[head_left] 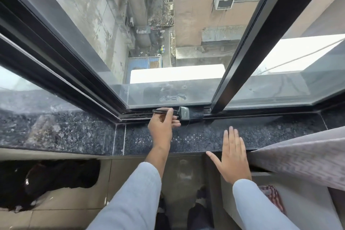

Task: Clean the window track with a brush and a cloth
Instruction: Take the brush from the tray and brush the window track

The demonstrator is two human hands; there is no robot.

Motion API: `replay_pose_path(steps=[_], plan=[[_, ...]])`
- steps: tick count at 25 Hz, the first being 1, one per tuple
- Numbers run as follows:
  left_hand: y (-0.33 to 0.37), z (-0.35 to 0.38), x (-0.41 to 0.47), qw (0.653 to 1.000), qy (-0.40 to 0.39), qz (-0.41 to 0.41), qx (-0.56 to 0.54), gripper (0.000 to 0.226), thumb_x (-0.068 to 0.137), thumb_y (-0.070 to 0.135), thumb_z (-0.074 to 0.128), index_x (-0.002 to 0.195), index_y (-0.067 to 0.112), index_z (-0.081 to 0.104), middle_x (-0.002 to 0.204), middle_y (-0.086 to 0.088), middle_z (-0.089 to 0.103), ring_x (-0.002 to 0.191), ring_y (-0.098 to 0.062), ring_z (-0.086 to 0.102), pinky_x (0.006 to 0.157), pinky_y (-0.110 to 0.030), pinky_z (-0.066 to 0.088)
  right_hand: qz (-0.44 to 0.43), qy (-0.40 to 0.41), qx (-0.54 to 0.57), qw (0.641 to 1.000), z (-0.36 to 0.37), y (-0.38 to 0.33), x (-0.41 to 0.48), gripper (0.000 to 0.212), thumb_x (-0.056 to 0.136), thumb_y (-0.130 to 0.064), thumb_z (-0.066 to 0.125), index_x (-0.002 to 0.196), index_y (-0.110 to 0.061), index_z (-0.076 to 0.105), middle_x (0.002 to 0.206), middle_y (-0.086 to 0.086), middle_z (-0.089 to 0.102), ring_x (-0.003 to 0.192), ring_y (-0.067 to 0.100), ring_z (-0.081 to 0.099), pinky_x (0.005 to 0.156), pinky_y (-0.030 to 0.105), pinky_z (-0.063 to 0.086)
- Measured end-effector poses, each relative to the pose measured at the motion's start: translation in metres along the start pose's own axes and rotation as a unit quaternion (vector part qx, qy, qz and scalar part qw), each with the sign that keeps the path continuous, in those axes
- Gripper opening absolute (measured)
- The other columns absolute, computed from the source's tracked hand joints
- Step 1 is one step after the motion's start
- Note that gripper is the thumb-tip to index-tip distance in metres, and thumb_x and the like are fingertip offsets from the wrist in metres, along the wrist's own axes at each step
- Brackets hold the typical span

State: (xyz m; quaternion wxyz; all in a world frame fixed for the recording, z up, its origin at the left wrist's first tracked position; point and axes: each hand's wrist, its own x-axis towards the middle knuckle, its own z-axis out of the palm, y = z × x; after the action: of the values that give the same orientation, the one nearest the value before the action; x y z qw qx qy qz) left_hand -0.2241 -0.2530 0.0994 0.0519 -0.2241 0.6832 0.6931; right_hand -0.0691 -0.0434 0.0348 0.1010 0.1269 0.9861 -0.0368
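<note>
A flat paint-style brush (pixel 186 113) with a black handle, grey metal ferrule and dark bristles lies along the black window track (pixel 138 115), bristles pointing right toward the upright frame bar (pixel 242 61). My left hand (pixel 161 127) grips the brush handle from the near side. My right hand (pixel 233 155) rests flat, fingers spread, on the dark speckled granite sill (pixel 186 140), holding nothing. A red checked cloth (pixel 272 198) lies low at the right, partly hidden by my right sleeve.
Glass panes rise above the track, with a long drop to an alley outside. A grey patterned curtain (pixel 302 158) hangs over the sill's right end. A dark bundle (pixel 50 181) lies below the sill at left. Tiled wall runs under the sill.
</note>
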Motion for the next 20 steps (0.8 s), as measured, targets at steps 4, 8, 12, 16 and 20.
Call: replay_pose_path(steps=[4,8,12,16,20], plan=[[0.001,-0.042,0.013,0.996,0.086,0.016,-0.027,0.01,0.099,0.021,0.073,0.091,0.016,0.072,0.065,-0.001,0.072,0.052,-0.015,0.073,0.051,-0.026,0.063,0.002,0.0,0.003,1.0,0.0,0.0,0.0,0.109,0.094,-0.083,0.018,0.166,-0.002,0.011,0.178,0.019,0.006,0.166,0.033,0.006,0.134,0.054,0.021],[0.013,-0.092,0.028,0.985,0.155,0.072,0.03,0.015,0.1,0.021,0.071,0.086,0.026,0.07,0.062,0.004,0.07,0.05,-0.01,0.072,0.058,-0.045,0.068,-0.001,0.004,0.005,1.0,0.0,-0.001,0.0,0.109,0.093,-0.083,0.019,0.166,-0.001,0.012,0.178,0.019,0.007,0.166,0.034,0.007,0.133,0.055,0.021],[0.032,-0.108,0.022,0.977,0.146,0.114,0.109,0.021,0.099,0.026,0.07,0.078,0.03,0.068,0.056,0.004,0.071,0.045,-0.012,0.071,0.059,-0.053,0.066,-0.003,0.003,0.006,1.0,0.001,0.0,0.0,0.11,0.092,-0.082,0.019,0.165,0.0,0.014,0.177,0.02,0.009,0.165,0.035,0.009,0.133,0.056,0.022],[0.061,-0.135,0.004,0.942,0.114,0.254,0.188,0.017,0.098,0.037,0.067,0.084,0.03,0.071,0.062,0.003,0.071,0.053,-0.016,0.071,0.054,-0.038,0.063,-0.005,0.002,0.017,1.0,-0.002,-0.003,0.001,0.111,0.091,-0.082,0.02,0.165,0.0,0.015,0.177,0.021,0.01,0.165,0.035,0.01,0.133,0.056,0.022],[0.072,-0.158,-0.012,0.793,0.058,0.471,0.382,0.012,0.102,0.024,0.062,0.098,0.017,0.071,0.078,-0.002,0.069,0.067,-0.018,0.065,0.068,-0.029,0.056,-0.002,0.007,0.019,1.0,-0.006,-0.003,-0.001,0.11,0.091,-0.081,0.021,0.165,0.0,0.017,0.177,0.021,0.012,0.165,0.036,0.012,0.133,0.057,0.023]])
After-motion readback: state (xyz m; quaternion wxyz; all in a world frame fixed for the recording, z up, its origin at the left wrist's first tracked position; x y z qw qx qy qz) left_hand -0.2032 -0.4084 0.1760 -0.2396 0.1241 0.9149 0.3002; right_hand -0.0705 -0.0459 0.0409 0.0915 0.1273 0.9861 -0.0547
